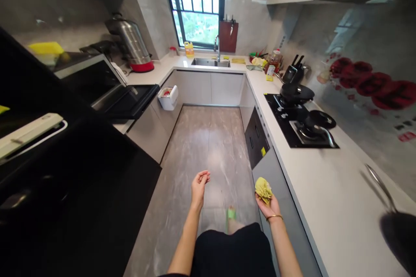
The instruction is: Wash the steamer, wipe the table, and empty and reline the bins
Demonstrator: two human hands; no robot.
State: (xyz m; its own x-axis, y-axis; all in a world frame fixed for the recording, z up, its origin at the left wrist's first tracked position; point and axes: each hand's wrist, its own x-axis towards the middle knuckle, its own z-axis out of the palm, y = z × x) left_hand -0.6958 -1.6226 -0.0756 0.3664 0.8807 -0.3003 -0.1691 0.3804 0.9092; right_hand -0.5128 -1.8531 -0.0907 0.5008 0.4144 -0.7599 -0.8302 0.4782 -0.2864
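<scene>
My right hand [269,207] holds a crumpled yellow-green cloth [263,189], bunched up above the palm, beside the grey cabinet front under the right counter. A gold bangle [274,217] circles that wrist. Over the floor near the middle, my left hand [199,186] is raised with its fingers curled together; nothing shows in them. One foot in a green slipper [231,214] appears below, between my hands.
The right counter [312,181] carries a gas hob [286,127] with a wok [296,94], and a pan [401,233] nearer me. A sink [210,63] lies under the window. On the left, an oven door [130,100] hangs open near a small white bin [169,100].
</scene>
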